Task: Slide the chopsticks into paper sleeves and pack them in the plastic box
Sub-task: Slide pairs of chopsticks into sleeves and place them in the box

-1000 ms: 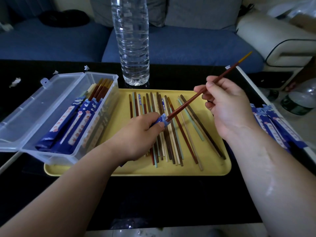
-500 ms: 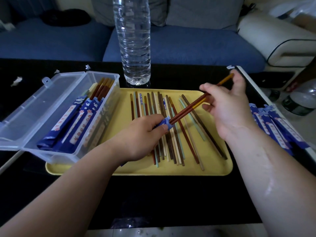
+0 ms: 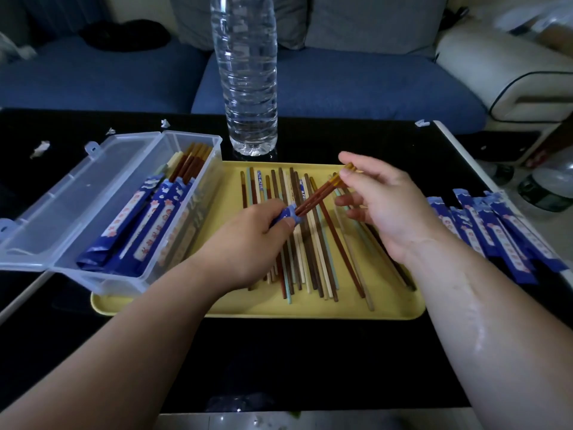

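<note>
My left hand [image 3: 248,243] grips a blue paper sleeve [image 3: 290,214] over the yellow tray [image 3: 310,310]. A pair of red-brown chopsticks [image 3: 319,193] with amber ends sticks out of the sleeve's mouth. My right hand [image 3: 384,209] pinches their amber ends between thumb and forefinger. Several loose chopsticks [image 3: 313,259] of mixed colours lie side by side on the tray. The clear plastic box [image 3: 198,193] stands open at the left, with several sleeved pairs [image 3: 148,221] inside. A pile of empty blue sleeves [image 3: 502,234] lies at the right.
A tall clear water bottle [image 3: 248,72] stands just behind the tray. The box's lid [image 3: 71,193] lies open to the left. Small paper scraps [image 3: 40,148] dot the black table [image 3: 279,361]. A blue sofa [image 3: 341,82] runs behind it.
My right hand has pushed the red-brown pair down and left, deeper into the sleeve; far less of the chopsticks shows now. My left hand has kept its hold on the sleeve.
</note>
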